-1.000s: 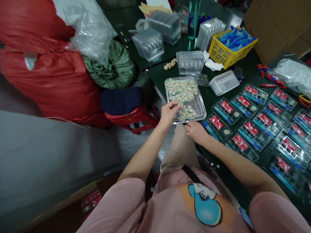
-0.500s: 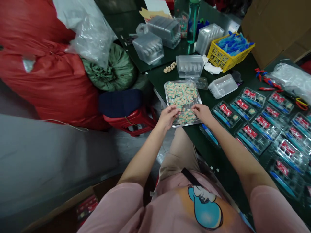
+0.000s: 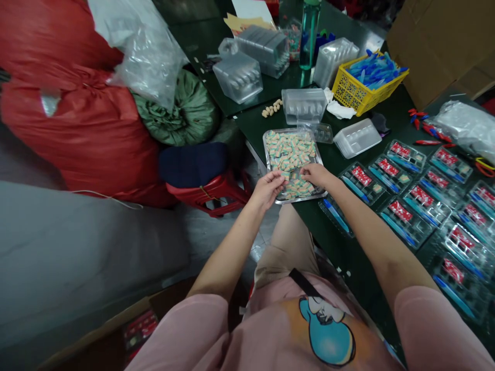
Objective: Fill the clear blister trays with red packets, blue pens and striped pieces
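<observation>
A metal tray (image 3: 269, 135) holding several small striped erasers (image 3: 288, 151) lies at the near left corner of the dark green table. My left hand (image 3: 266, 188) rests at the tray's near left edge, fingers curled over the erasers. My right hand (image 3: 316, 174) reaches over the tray's near right part, fingers pinched together among the erasers; what they hold is too small to make out. Rows of clear blister packs (image 3: 410, 198) with red cards and blue pens lie to the right of my right arm.
A yellow basket of blue pens (image 3: 365, 77), stacks of clear plastic trays (image 3: 237, 76), a green bottle (image 3: 308, 32) and a cardboard box (image 3: 444, 36) stand at the back. Red sacks (image 3: 77, 118) and a red stool (image 3: 204, 188) stand left of the table.
My right hand moved from the table edge below the tray up onto the tray among the erasers. My left hand stayed at the tray's near left edge.
</observation>
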`<action>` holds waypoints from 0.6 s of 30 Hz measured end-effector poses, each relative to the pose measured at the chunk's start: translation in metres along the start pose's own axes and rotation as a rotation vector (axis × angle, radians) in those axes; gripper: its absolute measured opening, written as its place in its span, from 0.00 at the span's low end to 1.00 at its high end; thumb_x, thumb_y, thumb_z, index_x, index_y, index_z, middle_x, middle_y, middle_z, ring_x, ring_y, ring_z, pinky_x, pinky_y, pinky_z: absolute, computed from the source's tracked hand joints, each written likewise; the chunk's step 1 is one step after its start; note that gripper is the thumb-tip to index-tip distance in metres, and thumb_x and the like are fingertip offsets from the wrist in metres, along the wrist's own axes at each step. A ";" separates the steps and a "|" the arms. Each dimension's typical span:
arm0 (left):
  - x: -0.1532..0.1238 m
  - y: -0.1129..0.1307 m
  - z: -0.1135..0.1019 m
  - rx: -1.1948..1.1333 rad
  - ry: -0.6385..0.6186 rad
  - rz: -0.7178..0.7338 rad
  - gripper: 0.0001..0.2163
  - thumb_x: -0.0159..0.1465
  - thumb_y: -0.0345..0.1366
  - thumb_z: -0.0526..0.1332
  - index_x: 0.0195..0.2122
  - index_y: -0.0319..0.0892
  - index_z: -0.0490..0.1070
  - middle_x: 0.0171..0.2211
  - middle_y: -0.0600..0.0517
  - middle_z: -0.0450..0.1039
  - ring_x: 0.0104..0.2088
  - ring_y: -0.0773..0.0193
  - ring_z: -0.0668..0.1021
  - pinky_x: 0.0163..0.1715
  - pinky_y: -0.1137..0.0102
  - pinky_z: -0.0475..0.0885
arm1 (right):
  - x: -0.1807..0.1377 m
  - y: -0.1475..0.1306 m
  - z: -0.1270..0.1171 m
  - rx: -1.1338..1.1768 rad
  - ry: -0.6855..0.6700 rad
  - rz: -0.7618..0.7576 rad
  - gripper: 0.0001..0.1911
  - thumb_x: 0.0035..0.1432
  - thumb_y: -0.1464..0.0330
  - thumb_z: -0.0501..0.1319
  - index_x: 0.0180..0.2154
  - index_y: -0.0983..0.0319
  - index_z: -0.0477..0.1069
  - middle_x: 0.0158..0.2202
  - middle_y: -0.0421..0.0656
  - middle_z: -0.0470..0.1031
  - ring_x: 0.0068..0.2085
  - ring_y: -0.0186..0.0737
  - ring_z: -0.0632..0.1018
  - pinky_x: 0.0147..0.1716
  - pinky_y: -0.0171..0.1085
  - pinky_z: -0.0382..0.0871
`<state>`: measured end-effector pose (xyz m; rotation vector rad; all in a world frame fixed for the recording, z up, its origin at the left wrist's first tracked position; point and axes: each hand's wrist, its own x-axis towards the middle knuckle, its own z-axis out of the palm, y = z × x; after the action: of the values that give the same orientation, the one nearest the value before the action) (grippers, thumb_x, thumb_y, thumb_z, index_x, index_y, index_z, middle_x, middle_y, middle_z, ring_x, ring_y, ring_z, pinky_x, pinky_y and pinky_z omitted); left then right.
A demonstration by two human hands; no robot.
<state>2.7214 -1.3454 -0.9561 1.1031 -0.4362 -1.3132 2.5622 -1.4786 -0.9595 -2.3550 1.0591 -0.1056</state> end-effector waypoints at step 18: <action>0.000 -0.014 0.013 0.050 -0.097 0.084 0.21 0.41 0.35 0.77 0.35 0.40 0.74 0.29 0.55 0.75 0.29 0.72 0.78 0.33 0.76 0.72 | -0.042 -0.031 0.010 0.867 0.258 -0.167 0.11 0.51 0.63 0.64 0.35 0.63 0.74 0.30 0.40 0.76 0.32 0.36 0.77 0.36 0.37 0.73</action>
<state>2.7036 -1.3489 -0.9616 1.0541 -0.5833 -1.2915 2.5573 -1.4273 -0.9457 -1.6418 0.7075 -0.7804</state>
